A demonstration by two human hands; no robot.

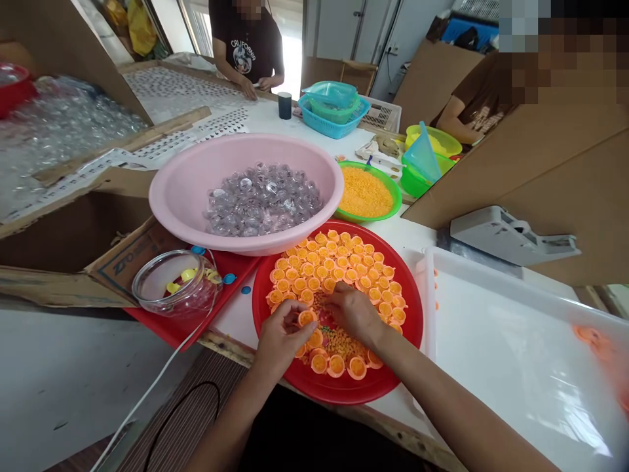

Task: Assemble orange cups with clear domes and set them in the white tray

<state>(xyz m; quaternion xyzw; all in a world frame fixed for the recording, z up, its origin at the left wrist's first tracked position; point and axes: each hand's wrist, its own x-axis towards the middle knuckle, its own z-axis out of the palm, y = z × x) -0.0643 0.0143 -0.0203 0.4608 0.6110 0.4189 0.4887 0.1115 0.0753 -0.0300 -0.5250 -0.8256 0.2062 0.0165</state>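
A round red tray (407,328) lies in front of me, holding several small orange cups (339,259) filled with yellow beads, plus loose beads (339,341) in its middle. My left hand (280,337) pinches one orange cup (307,318) at the tray's near left. My right hand (351,311) rests on the loose beads with its fingers curled together; what they hold is hidden.
A pink basin (187,190) of clear plastic domes stands behind the tray, beside a green bowl (390,187) of yellow beads. A clear jar (171,285) sits left on a red tray, a white bin (491,341) right. Two other people work at the far side.
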